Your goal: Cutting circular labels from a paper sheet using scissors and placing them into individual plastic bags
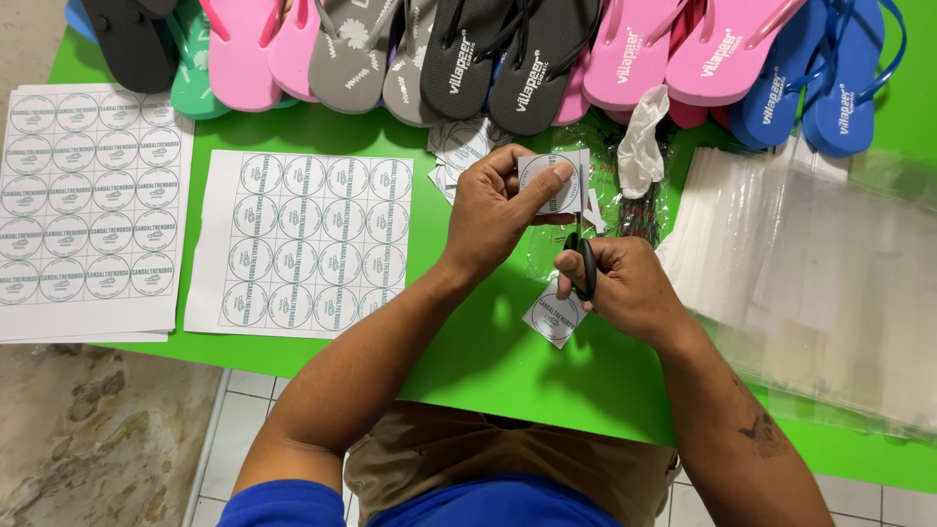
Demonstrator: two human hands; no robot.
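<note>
Left grip [503, 200] pinches a square paper label [551, 182] by thumb and fingers. Right grip [625, 288] is clamped on black-handled scissors [584, 256], long axis pointing to twelve o'clock at the label, above the green worktop [488, 361].

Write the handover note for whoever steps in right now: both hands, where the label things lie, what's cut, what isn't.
Left hand: pinches a paper label piece above the green table.
Right hand: grip closed on black-handled scissors, blades up at that piece.
Cut: one square label lies under the right hand; a small heap of cut labels sits near the flip-flops.
Uncut: a label sheet with one corner cut away, and a stack of full sheets far left.
Clear bags lie to the right.
</note>
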